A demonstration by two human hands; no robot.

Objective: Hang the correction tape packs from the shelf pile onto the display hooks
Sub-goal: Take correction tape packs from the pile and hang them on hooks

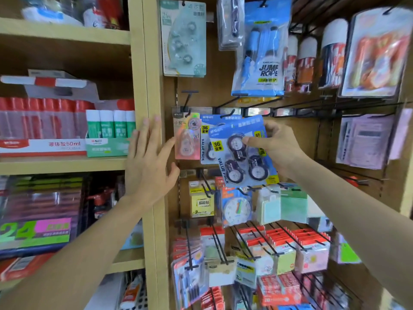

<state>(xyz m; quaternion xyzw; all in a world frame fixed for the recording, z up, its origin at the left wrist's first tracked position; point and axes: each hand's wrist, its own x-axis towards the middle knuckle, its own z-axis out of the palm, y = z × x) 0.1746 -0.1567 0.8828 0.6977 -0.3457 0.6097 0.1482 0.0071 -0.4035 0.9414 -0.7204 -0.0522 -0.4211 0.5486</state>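
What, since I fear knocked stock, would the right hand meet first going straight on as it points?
Probably the hanging blue value pack just behind the correction tape pack that the right hand holds; depth is unclear.

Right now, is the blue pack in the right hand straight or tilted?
Tilted: the right hand pinches the blue pack askew, top leaning left, unlike the straight pack behind.

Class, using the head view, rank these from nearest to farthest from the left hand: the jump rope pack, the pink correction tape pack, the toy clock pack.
1. pink correction tape pack, by the thumb of the left hand.
2. toy clock pack, lower right.
3. jump rope pack, upper right.
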